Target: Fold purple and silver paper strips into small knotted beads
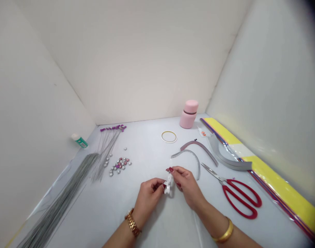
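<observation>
A small looped white strip (168,185) is held between both hands near the middle front of the table. My left hand (150,194) pinches its left side between thumb and fingers. On its upper right side, my right hand (185,182) has thumb and fingers closed on the strip. Just beyond the hands lie a curved grey strip (195,156) and a curved mauve strip (202,147). Small folded stars (119,165), silver, pink and purple, form a loose pile to the left of my hands.
Red-handled scissors (240,196) lie on the right, beside wide grey strips (232,163) and packs of coloured paper (276,189). A pink flask (189,115), a tape ring (169,136), a glue stick (80,141), purple-topped stems (113,128) and grey wires (64,196) lie around. Walls enclose the table.
</observation>
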`<state>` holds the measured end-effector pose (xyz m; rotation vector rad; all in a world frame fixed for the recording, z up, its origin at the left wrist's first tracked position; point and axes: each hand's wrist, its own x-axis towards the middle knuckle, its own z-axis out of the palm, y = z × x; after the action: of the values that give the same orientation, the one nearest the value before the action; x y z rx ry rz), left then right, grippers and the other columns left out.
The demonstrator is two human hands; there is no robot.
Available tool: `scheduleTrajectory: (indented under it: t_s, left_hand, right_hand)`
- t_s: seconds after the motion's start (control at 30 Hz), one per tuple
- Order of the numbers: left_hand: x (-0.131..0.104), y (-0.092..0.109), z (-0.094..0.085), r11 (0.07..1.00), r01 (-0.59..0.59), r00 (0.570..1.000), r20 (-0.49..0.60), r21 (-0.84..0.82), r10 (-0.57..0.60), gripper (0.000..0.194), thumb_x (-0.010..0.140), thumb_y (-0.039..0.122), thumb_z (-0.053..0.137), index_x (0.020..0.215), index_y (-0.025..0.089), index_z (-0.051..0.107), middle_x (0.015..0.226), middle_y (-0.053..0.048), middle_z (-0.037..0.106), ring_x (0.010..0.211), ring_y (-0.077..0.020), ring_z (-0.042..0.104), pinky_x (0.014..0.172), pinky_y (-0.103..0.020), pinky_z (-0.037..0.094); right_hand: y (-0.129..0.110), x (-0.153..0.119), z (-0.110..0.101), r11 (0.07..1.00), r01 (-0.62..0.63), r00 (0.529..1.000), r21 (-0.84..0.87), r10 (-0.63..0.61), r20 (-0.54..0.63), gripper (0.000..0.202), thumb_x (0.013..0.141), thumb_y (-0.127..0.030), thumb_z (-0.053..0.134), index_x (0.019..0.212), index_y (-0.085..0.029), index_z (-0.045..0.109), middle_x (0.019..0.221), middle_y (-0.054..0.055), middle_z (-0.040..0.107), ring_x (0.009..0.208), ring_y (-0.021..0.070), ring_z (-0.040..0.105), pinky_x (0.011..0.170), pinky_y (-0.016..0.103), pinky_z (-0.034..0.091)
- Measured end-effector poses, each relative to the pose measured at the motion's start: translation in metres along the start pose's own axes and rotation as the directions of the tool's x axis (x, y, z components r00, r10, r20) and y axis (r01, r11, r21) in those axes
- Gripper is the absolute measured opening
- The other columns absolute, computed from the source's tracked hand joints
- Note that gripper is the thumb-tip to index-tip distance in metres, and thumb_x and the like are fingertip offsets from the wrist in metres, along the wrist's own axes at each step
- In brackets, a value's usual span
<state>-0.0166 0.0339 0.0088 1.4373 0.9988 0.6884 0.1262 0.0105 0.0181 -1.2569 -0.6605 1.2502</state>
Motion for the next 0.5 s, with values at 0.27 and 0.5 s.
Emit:
scheduleTrajectory:
  t_s: [0.27,0.5]
  left_hand:
    - [0.003,-0.005,0.003,0.99,0.129,0.99,0.055,-0.059,-0.126,0.02,0.075,0.029,0.05,0.07,0.012,0.06,0.054,-0.001,0.061,0.049,-0.012,0.054,0.05,-0.021,0.041]
    - [-0.001,-0.001,0.002,0.997,0.066,0.998,0.025,-0.031,-0.065,0.026,0.08,0.032,0.044,0.066,0.013,0.056,0.057,-0.001,0.058,0.054,-0.012,0.051,0.054,-0.021,0.04]
  right_hand:
    - [0.003,0.01,-0.008,0.994,0.035,0.995,0.101,-0.025,-0.098,0.023,0.074,-0.041,0.057,0.082,-0.02,0.056,0.053,-0.007,0.042,0.041,0.0055,0.034,0.04,0.019,0.025]
    - [0.003,-0.006,0.005,0.997,-0.07,0.987,-0.015,0.072,0.141,0.032,0.075,-0.045,0.055,0.073,-0.014,0.062,0.049,-0.003,0.048,0.037,0.0068,0.039,0.037,0.019,0.023]
